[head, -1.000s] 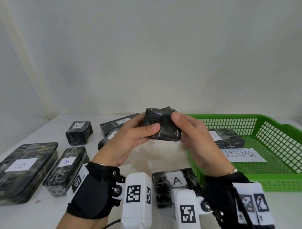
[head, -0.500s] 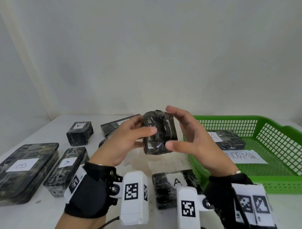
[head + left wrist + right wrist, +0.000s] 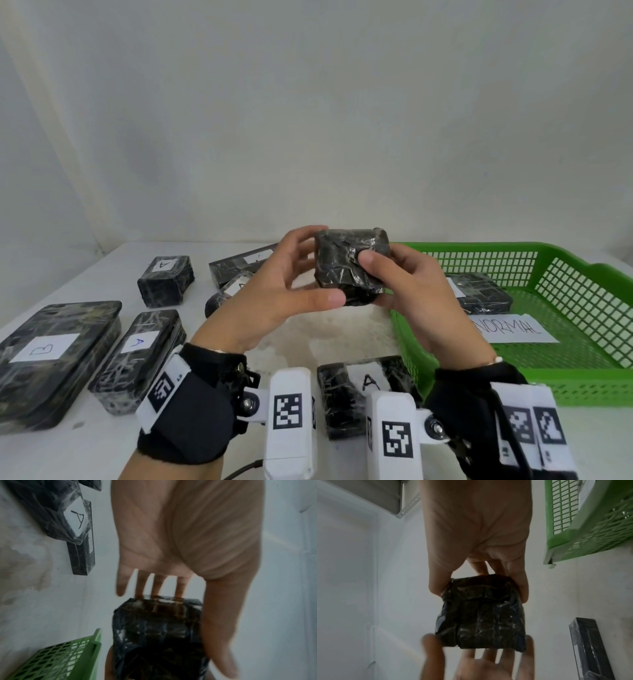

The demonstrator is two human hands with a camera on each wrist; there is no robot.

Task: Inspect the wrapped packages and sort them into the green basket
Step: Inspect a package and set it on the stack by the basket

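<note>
Both hands hold a small black wrapped package (image 3: 342,263) up above the white table (image 3: 342,329), just left of the green basket (image 3: 582,270). My left hand (image 3: 294,267) grips its left end, with the thumb under the lower front edge and fingers over the top. My right hand (image 3: 387,277) pinches it, thumb on the crinkled front face and fingers behind. No label shows on the visible faces. In the left wrist view the left hand (image 3: 171,585) touches the package (image 3: 157,635). In the right wrist view the right hand (image 3: 479,581) clasps the package (image 3: 481,622).
The basket holds one wrapped package (image 3: 483,294) and a paper sheet marked NORMAL (image 3: 513,329). On the table lie a large package marked B (image 3: 58,353), a long one marked A (image 3: 137,356), a small one marked A (image 3: 166,279), flat ones behind (image 3: 246,263), and another marked A (image 3: 363,387) near my wrists.
The package has been turned between the hands. My right thumb moved from below it onto its front face, and my left thumb now sits under its lower edge.
</note>
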